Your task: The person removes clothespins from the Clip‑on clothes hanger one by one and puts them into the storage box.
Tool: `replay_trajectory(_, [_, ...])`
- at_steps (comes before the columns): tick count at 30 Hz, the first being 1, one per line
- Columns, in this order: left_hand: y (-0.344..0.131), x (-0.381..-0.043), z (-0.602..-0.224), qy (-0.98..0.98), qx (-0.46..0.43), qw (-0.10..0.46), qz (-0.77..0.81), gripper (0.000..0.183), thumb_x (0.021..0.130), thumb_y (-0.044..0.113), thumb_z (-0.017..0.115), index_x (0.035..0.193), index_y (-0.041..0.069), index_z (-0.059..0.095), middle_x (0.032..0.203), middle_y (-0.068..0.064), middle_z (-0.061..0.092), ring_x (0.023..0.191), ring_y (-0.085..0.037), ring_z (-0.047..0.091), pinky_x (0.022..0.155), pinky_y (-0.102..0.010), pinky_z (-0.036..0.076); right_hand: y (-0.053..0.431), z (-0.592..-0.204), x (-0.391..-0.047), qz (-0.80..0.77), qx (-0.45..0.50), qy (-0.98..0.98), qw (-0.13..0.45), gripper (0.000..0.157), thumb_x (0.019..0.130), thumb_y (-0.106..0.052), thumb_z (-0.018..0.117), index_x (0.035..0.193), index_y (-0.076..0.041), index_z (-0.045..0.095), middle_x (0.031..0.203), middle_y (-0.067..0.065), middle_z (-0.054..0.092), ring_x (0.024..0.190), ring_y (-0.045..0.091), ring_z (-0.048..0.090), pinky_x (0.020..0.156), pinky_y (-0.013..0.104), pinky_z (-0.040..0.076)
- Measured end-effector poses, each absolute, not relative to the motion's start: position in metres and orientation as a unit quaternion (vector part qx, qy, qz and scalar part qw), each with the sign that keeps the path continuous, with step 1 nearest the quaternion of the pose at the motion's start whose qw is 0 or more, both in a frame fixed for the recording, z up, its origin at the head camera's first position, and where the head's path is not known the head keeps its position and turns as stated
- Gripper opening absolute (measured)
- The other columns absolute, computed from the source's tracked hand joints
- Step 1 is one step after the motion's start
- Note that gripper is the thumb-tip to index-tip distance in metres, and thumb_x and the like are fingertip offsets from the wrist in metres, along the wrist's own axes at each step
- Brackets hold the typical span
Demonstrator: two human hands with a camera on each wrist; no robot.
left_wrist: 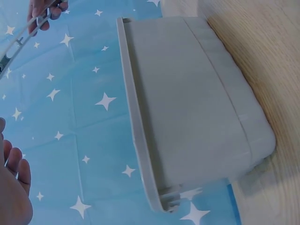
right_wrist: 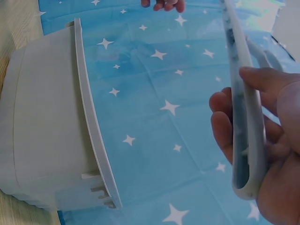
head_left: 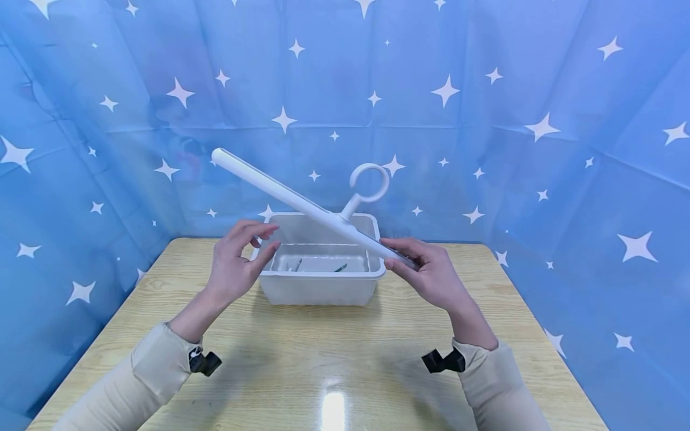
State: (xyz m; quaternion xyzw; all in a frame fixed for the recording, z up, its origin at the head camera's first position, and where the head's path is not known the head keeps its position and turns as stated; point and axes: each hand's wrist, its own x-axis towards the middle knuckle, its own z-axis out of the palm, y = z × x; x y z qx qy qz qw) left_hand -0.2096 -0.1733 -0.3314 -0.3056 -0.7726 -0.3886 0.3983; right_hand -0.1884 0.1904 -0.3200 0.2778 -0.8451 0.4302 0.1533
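Observation:
A long white hanger [head_left: 291,194] with a curled hook at its middle slants above a light grey plastic bin [head_left: 323,291]. My right hand [head_left: 431,275] pinches its lower right end between thumb and fingers. In the right wrist view the hanger [right_wrist: 255,136] shows a long slotted frame, with fingers on both sides. The other end points up to the left, free of any hand. Beside the bin's left rim, my left hand [head_left: 234,260] holds nothing; its thumb and fingers are bent loosely and stand apart.
Inside the bin lie a small green piece [head_left: 341,267] and another small thin piece [head_left: 298,264], too small to name. The bin stands toward the back of a wooden table [head_left: 302,353]. Blue curtains [head_left: 242,72] with white stars hang behind and at both sides.

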Motion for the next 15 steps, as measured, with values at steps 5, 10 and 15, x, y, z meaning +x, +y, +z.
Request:
replay_trajectory(5, [-0.172,-0.209,-0.327,-0.767,-0.329,0.414,-0.363,0.036,0.08,0.0,0.079,0.114,0.008,0.074,0.103,-0.009,0.067,0.091,-0.018,0.063,0.078,-0.019,0.048,0.191,-0.32,-0.189,0.429,0.279,-0.845,0.154,0.037,0.093,-0.016,0.072,0.129,-0.025,0.068,0.068,-0.001,0.049,0.054,0.011,0.04,0.05,0.025,0.037])
replay_trajectory(10, [-0.17,-0.21,-0.325,-0.743,-0.358,0.443,-0.35,0.024,0.089,0.013,0.076,0.112,0.007,0.074,0.102,-0.012,0.068,0.094,-0.025,0.065,0.087,-0.02,0.05,0.191,-0.32,-0.189,0.428,0.279,-0.846,0.153,0.036,0.093,-0.017,0.072,0.128,-0.025,0.069,0.068,-0.001,0.049,0.055,0.011,0.041,0.051,0.025,0.037])
replay_trajectory(15, [-0.165,-0.209,-0.318,-0.719,-0.38,0.484,-0.324,0.027,0.098,0.028,0.066,0.107,0.005,0.075,0.098,-0.013,0.067,0.091,-0.028,0.063,0.086,-0.028,0.049,0.192,-0.321,-0.192,0.429,0.279,-0.846,0.146,0.035,0.093,-0.017,0.072,0.127,-0.025,0.069,0.069,-0.001,0.049,0.055,0.011,0.041,0.051,0.025,0.038])
